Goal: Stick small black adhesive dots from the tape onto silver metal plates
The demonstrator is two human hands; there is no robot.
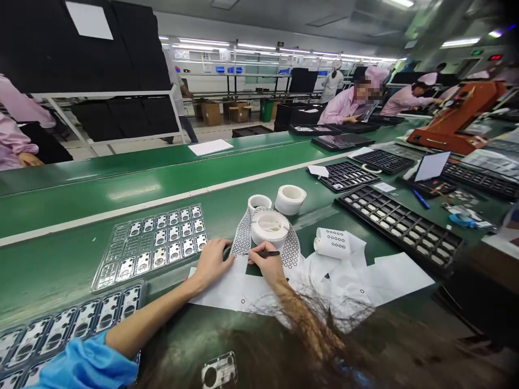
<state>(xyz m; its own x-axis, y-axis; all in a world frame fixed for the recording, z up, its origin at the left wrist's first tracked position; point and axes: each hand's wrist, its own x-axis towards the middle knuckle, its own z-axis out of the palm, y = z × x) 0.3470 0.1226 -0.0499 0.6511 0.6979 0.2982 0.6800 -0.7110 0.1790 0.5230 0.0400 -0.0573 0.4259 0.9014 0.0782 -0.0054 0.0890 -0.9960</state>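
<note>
My right hand (267,265) pinches dark tweezers (269,253), whose thin tip points left onto a white strip printed with black rings (242,237). My left hand (214,261) lies on the bench with its fingers stretched, its fingertips at the left edge of that strip. The strip loops around a white roll (269,229), and more of its rings (291,249) show to the right of the roll. Below both hands lies a white sheet (221,294) with a single ring on it. Long hair partly hides the right forearm.
A clear tray of metal plates (159,243) lies left, with a second tray (75,327) nearer. White rolls (290,200) stand behind. Loose white backing paper (389,278) and a black compartment tray (399,227) lie right. A person in pink (340,106) sits across the bench.
</note>
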